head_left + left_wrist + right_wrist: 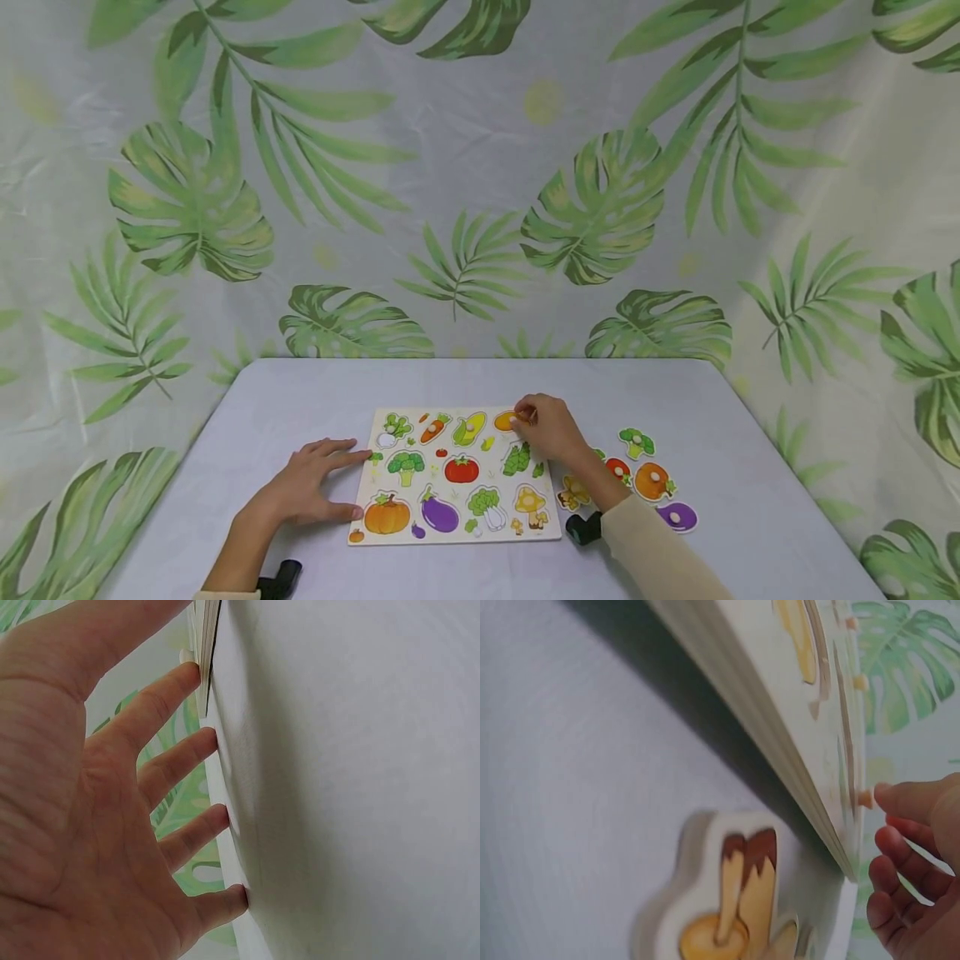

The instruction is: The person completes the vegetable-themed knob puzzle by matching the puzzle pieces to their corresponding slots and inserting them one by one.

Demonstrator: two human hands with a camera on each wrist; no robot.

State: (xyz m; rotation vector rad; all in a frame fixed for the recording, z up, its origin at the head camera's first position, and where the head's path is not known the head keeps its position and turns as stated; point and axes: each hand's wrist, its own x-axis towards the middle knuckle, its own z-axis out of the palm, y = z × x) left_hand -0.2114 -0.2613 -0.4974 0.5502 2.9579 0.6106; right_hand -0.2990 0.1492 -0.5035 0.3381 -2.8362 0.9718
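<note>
Right hand [550, 431] at the oval orange piece [504, 422], apparently in the step of seating it.

The piece lies just under the right fingertips, at the far right corner of the board [450, 537]; the fingers curl narrow, though whether they pinch its knob I cannot tell. The left hand [309, 483], spread wide, touches the board's left edge. The next move likely calls for pressing the piece level, then reaching back toward the pumpkin piece [651, 482] and eggplant piece [678, 517], nearer the person and right of the right hand.

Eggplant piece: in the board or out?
Out. The knobbed eggplant piece lies on the table, right of the board; the board's eggplant slot shows only the printed picture, no knob.
</note>
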